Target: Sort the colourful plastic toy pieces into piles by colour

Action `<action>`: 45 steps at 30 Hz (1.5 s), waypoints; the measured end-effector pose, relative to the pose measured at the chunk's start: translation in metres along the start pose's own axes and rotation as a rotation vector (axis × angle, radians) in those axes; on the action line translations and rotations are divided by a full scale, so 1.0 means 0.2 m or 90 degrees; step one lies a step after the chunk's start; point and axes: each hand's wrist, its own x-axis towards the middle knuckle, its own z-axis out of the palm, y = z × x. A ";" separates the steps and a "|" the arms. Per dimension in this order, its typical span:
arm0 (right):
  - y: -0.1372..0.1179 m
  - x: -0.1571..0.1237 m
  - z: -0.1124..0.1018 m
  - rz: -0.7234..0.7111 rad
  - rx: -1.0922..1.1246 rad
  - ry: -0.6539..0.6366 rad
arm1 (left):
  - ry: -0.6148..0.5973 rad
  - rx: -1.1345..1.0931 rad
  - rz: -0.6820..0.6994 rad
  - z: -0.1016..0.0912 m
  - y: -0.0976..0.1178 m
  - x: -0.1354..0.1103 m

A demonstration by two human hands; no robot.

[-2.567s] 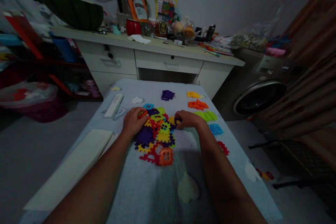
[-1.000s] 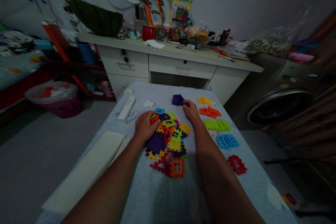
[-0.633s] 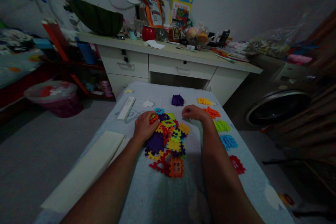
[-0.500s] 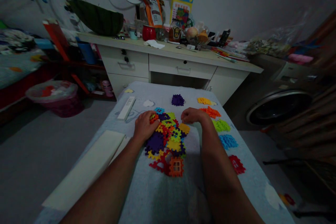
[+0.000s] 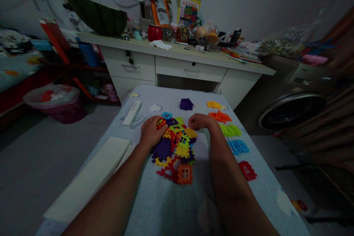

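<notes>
My left hand (image 5: pixel 151 131) is closed around a few orange-red interlocking plastic building pieces (image 5: pixel 161 123) at the left side of a mixed pile. Across from it, my right hand (image 5: pixel 199 121) has curled fingers, its fingertips on the upper edge of a yellow building piece (image 5: pixel 190 133) that looks slightly tilted. Between and below the hands lies the pile: a big dark purple piece (image 5: pixel 162 149), a lime window piece (image 5: pixel 184 140), another yellow piece (image 5: pixel 182 151) and an orange window piece (image 5: pixel 185 174) nearest me. The right fingertips are partly hidden.
Sorted heaps edge the cloth-covered table (image 5: pixel 166 206): purple (image 5: pixel 186 104), yellow (image 5: pixel 214 104), orange (image 5: pixel 219 116), green (image 5: pixel 231 130), blue (image 5: pixel 238 147) and a red piece (image 5: pixel 247 170). White boxes (image 5: pixel 91 180) lie left. A cluttered desk (image 5: pixel 177 53) stands behind.
My right hand has moved slightly left and down onto the pile's edge. The yellow piece there has shifted left and tilted, baring dark purple beside it. My left hand stays put.
</notes>
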 end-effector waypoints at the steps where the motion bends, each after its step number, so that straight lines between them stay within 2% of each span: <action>1: 0.00 0.00 0.00 -0.001 -0.010 0.002 | -0.001 0.002 0.000 0.00 0.00 0.00; 7: 0.00 -0.03 0.01 -0.004 -0.037 0.033 | -0.009 0.003 -0.011 0.00 0.01 0.00; 13: 0.07 -0.09 0.02 -0.034 0.106 0.128 | -0.017 0.010 -0.015 -0.02 0.02 0.00; 15: 0.10 -0.11 0.03 -0.053 0.128 0.205 | -0.015 0.011 -0.014 -0.02 0.02 0.00; 20: 0.15 -0.10 0.05 -0.081 0.074 0.545 | -0.009 0.009 -0.011 -0.01 0.02 0.00; 22: 0.16 -0.10 0.08 -0.080 0.040 0.606 | -0.012 0.011 -0.012 -0.01 0.02 0.00; 24: 0.16 -0.10 0.12 -0.097 -0.012 0.583 | -0.016 0.013 -0.014 -0.01 0.02 0.00; 28: 0.19 -0.12 0.18 -0.136 -0.046 0.478 | -0.018 0.012 -0.014 -0.01 0.01 0.00; 32: 0.21 -0.12 0.18 -0.069 -0.066 0.477 | -0.008 0.011 -0.008 0.00 0.00 0.01; 38: 0.19 -0.05 0.21 -0.005 -0.154 0.416 | -0.003 0.017 0.011 0.01 -0.02 0.01; 41: 0.21 -0.03 0.16 -0.002 -0.172 0.430 | 0.003 0.014 0.013 0.01 -0.02 0.01; 45: 0.31 -0.01 -0.03 0.012 -0.163 0.504 | 0.007 0.011 0.018 0.01 -0.02 0.01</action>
